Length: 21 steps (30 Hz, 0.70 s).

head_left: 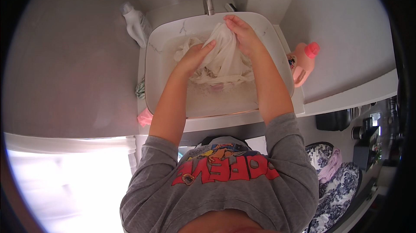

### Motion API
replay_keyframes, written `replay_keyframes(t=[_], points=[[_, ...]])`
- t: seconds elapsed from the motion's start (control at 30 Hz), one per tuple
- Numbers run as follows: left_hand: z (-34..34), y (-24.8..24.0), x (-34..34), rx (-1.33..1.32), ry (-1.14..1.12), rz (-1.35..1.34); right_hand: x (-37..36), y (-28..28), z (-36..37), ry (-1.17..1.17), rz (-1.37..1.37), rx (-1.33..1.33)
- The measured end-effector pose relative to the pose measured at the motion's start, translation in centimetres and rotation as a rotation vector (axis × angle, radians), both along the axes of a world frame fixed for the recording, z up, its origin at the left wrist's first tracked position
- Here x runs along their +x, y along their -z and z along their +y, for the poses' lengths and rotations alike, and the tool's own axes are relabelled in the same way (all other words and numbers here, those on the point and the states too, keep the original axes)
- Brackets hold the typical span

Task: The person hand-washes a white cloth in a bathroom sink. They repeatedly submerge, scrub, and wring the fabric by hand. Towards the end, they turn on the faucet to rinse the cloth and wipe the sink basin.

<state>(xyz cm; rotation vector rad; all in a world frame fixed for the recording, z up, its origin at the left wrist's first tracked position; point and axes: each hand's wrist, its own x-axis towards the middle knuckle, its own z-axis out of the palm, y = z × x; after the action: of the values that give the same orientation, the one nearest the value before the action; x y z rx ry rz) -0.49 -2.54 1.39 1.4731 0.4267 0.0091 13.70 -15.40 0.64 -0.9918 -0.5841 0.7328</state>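
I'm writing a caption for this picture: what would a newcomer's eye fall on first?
Probably the white cloth, bunched in the sink at upper centre and partly raised between the left hand and the right hand. The glaring bright patch at lower left would likely compete with it. Next might come the pink bottle beside the sink's right rim, and the red lettering across the grey T-shirt below.

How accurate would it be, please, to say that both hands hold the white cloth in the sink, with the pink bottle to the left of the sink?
Not quite: the head view shows the pink bottle to the right of the sink, not the left. The left hand and right hand do hold the white cloth in it.
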Motion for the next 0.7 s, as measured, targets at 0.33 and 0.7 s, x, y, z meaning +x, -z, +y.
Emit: replay_keyframes(t=[0.33, 0.7], points=[[0.6, 4.2, 1.9, 0.102, -0.491, -0.341, -1.8, -0.4, 1.5, 0.242, -0.714, -0.725], [0.2, 5.3, 2.6, -0.656, -0.422, -0.227, -5.4, 0.7, 4.6, 0.44, -1.058, -0.607]])
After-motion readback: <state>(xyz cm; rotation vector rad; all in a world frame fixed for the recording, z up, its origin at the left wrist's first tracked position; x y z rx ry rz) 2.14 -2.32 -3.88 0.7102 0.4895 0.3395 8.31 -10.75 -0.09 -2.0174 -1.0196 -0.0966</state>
